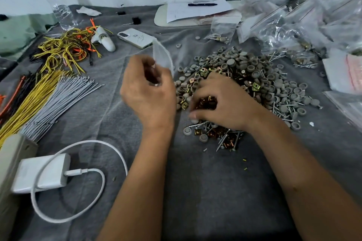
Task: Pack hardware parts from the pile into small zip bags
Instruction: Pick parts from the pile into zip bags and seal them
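The left hand is raised above the bench, its fingers curled and pinching a small clear zip bag that is standing up from the grip; the bag is blurred, and whether it holds anything cannot be told. The right hand is reaching down into the pile of hardware parts, fingers curled over brass square clips; whether they are actually gripping any is not showing. The pile is lying at centre right on the grey cloth covering the bench, mixing grey round caps, clips and nails. Filled clear bags are lying heaped at the far right. To the left, bundles of yellow and grey wires are lying; near the front left a white charger with its cable is resting. A phone and a water bottle are sitting at the back
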The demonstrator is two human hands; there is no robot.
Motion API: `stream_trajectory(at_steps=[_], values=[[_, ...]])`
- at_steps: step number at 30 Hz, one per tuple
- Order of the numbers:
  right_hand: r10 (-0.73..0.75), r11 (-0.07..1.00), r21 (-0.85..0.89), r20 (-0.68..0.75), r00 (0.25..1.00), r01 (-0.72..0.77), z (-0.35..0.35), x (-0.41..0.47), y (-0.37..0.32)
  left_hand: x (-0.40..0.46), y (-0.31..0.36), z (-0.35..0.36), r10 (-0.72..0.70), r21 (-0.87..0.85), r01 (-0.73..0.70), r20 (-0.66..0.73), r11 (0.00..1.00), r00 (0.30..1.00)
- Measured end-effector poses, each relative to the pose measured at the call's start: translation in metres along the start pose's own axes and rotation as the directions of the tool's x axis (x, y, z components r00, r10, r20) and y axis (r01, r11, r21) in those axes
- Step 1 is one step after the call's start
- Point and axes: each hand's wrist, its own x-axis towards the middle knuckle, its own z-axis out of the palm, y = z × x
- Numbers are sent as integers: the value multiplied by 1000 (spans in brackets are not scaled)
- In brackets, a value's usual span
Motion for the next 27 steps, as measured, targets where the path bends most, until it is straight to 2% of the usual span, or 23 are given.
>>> stream_trajectory(at_steps=[2, 3, 6, 8, 10, 15, 18, 20, 22, 25, 27], values=[[21, 996, -83, 164, 986, -7, 1, 1, 0, 1, -2, -3, 49, 112, -48, -12, 993, 999], [37, 994, -111, 195, 980, -15, 2, 2, -1, 0, -2, -3, 61, 162, -63, 18, 985, 998], [20, 989, -150, 175, 984, 7, 0, 3, -3, -5, -5, 1, 10, 216, -62, 233, 974, 972], [8, 993, -114, 135, 991, 8, -2, 2, -3, -8, -8, 5, -53, 207, -33, 395, 978, 917], [23, 995, -99, 127, 992, -11, -3, 1, -1, -10, -11, 9, -111, 208, 9, 483, 978, 869], [110, 978, -192, 170, 979, -77, -6, 0, 1, -12, -16, 14, -206, 186, 119, 573, 975, 793], [99, 978, -200, 175, 979, -63, -7, 0, 1, -12, -20, 16, -252, 154, 199, 572, 968, 780], [93, 987, -144, 110, 990, -77, -9, -1, 2, -12, -21, 18, -272, 120, 250, 574, 961, 773], [103, 995, 14, -50, 993, -102, -11, -3, 4, -13, -22, 20, -277, 90, 280, 593, 956, 756], [119, 959, 283, -368, 922, -11, -12, -3, 4, -13, -20, 22, -263, 61, 295, 642, 954, 720], [119, 921, 384, -444, 888, 68, -8, -2, 2, -14, -19, 24, -239, 18, 306, 668, 952, 705]])
